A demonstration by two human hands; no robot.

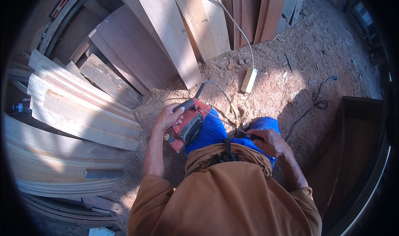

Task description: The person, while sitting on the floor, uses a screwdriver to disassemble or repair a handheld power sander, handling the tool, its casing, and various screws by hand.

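A red and black electric hand planer rests tilted against my left thigh, over the blue trousers. My left hand is wrapped round its black handle. In my right hand, above the right knee, is the dark handle of a screwdriver. Its long thin shaft points left, and the tip meets the planer near the front of the handle. Whether the tip sits in a screw is too small to tell. The planer's power cord loops out from the handle and drops between my legs.
Planks lean ahead, and more boards lie stacked at my left. A pale power strip on a white cable lies on the shavings-covered ground. A loose black cord with a plug lies to the right, beside a dark wooden panel.
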